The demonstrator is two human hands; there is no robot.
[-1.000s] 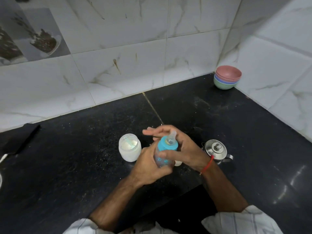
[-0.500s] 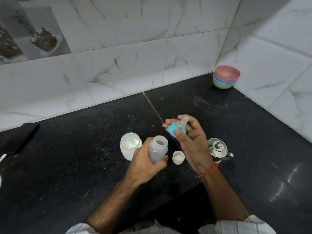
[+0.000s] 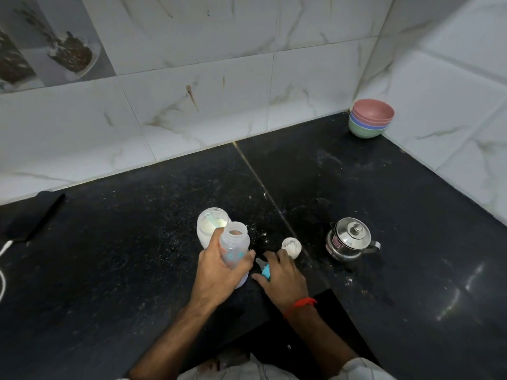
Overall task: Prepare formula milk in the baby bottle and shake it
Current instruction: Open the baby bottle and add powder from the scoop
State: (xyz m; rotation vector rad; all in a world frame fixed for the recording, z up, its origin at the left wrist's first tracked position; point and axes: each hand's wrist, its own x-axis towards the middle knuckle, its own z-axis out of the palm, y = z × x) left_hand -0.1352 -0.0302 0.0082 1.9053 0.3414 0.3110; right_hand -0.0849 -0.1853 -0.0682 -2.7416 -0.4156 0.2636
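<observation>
Jar point(image 3: 210, 229) of powder with scoop, open, behind bottle point(image 3: 234, 246). My left hand point(image 3: 219, 275) grips the uncapped bottle, tilted, over the counter point(image 3: 109, 270). My right hand point(image 3: 285, 275) holds the teat point(image 3: 264, 267) low on the counter. Cap point(image 3: 291, 246), then kettle point(image 3: 349, 238), bowls point(image 3: 371, 121) in the corner.

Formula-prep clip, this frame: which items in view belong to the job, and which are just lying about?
In use: baby bottle, held open-topped by the left hand; teal teat cap under the right hand; powder jar; small white lid; steel kettle.
Idle: stacked bowls; black object at left.
</observation>
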